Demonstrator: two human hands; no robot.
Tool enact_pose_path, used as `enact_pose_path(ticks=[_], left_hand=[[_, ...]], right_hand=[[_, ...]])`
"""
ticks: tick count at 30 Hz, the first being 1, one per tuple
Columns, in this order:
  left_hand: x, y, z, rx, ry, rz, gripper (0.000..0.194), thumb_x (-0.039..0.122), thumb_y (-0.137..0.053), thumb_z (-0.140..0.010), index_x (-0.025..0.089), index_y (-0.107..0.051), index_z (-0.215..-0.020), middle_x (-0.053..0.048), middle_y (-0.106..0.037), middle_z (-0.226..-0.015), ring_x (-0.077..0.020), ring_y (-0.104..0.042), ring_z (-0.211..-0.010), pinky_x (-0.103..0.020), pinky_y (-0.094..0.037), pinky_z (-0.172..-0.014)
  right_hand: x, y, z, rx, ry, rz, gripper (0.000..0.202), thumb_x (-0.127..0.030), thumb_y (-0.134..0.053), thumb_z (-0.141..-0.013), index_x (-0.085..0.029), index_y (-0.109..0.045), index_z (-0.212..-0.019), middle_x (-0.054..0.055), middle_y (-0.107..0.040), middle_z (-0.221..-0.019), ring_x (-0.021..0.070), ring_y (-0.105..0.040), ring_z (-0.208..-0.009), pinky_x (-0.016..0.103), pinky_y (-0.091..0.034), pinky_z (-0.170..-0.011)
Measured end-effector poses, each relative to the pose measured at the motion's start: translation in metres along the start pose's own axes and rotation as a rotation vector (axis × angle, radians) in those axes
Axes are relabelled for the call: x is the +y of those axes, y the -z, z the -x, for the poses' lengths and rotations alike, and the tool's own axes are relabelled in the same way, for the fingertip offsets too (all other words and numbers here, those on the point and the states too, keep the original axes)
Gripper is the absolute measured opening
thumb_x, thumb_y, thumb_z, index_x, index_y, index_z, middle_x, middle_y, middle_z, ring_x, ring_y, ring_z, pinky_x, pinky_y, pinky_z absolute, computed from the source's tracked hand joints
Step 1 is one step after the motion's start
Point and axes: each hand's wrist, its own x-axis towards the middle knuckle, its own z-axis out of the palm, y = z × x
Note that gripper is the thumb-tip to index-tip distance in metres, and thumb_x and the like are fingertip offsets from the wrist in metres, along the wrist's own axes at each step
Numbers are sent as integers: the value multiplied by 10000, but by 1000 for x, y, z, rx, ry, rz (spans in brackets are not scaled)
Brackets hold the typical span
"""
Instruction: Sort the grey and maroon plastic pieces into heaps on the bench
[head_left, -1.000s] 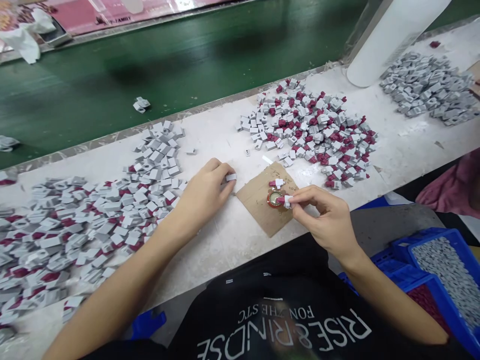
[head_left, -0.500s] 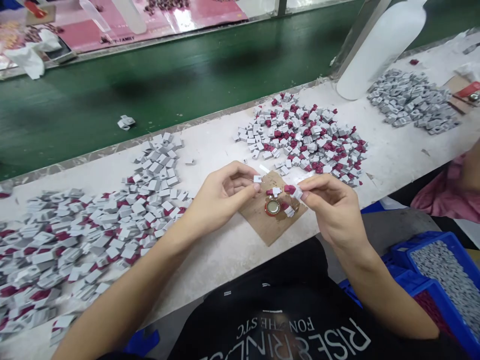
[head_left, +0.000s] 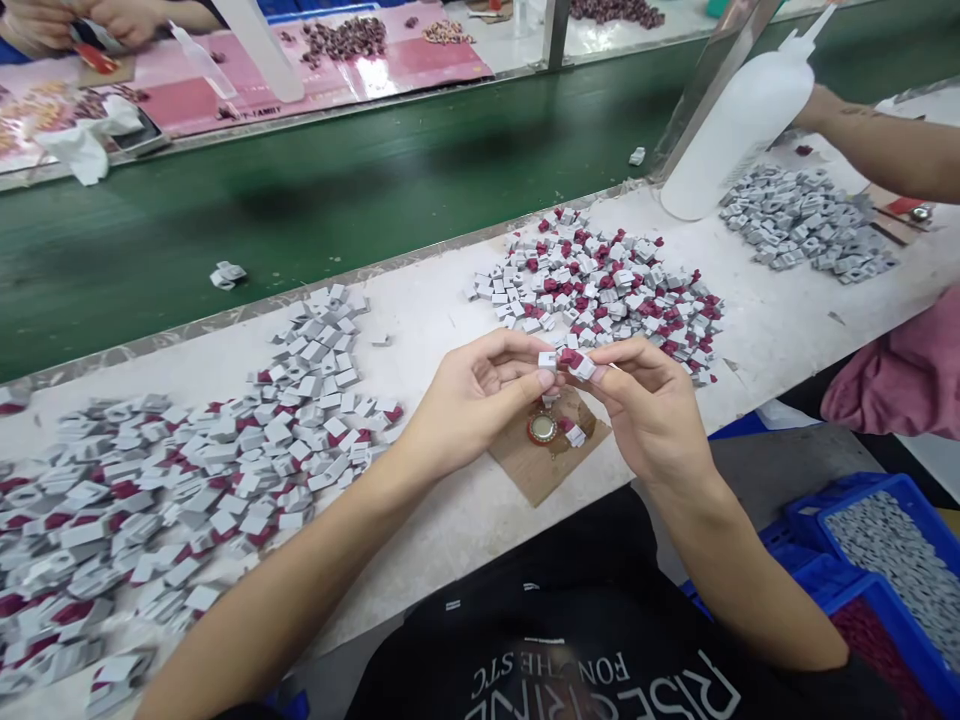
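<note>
Between the thumb and fingers of my left hand (head_left: 480, 395) is a small grey plastic block (head_left: 547, 360). My right hand (head_left: 652, 400) pinches a grey and dark red plastic piece (head_left: 576, 363), its red end pointing at the grey block. The two parts are very close; whether they touch I cannot tell. Below them lies a brown cardboard square (head_left: 536, 482) with a wet-looking patch. On it sit a bottle cap (head_left: 542, 428) and another grey and red piece (head_left: 573, 432). A further piece is partly hidden under my left fingers.
A pile of grey and red pieces (head_left: 600, 285) lies behind my hands, a larger heap (head_left: 225, 470) to the left. A white squeeze bottle (head_left: 739, 125) leans at the back right near grey blocks (head_left: 806, 220). Another person's arm (head_left: 885, 145) reaches in. Blue crates (head_left: 885, 580) stand lower right.
My hands have come together, bringing the grey block and the grey and red piece close. Another person's arm has appeared at the right, and another person's hands show at top left.
</note>
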Motion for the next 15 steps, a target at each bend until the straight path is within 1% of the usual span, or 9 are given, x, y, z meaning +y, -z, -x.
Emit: enact_pose_path(ticks=[4, 7, 9, 12, 15], left_hand=[[-1, 0, 0, -2, 8, -26, 302, 365, -919, -936, 184, -800, -1147, -102, -865, -1097, -258, -849, -1033, -400, -700, -980], [-3, -1, 1, -3, -7, -33, 238, 301, -895, -937, 180, -803, -1120, -100, -865, -1097, -261, -851, -1055, -408, -700, -999], [-4, -1, 2, -10, -13, -26, 218, 280, -881, -945, 176, -809, -1123, -100, -870, -1086, -264, -854, -1053, -412, -704, -998], [-4, 1, 4, -15, -4, -3, 225, 282, -897, -940, 171, -821, -1121, -97, -875, -1061, -258, -857, -1022, -402, -707, -978], [-4, 5, 5, -19, -16, 12, 211, 264, -920, -914, 164, -835, -1079, -87, -872, -1030, -235, -851, -967, -371, -706, -936]], right_hand=[[0, -3, 1, 5, 12, 60, 161, -414, -923, -916, -302, -809, -935, 13, -838, -885, 241, -822, -825, 416, -717, -788], [-2, -3, 0, 2, 29, 124, 108, -372, -932, -914, -298, -854, -933, 28, -852, -919, 239, -830, -852, 371, -712, -756], [-4, -2, 0, -31, 45, 150, 76, -341, -939, -922, -301, -886, -959, 33, -866, -957, 239, -846, -882, 354, -723, -773], [-8, 0, 0, -87, 76, 167, 87, -311, -953, -927, -303, -923, -1008, 35, -882, -984, 239, -864, -914, 340, -739, -816], [-9, 1, 1, -133, 99, 178, 101, -302, -950, -951, -301, -939, -1051, 45, -892, -1000, 235, -870, -923, 318, -739, -805]])
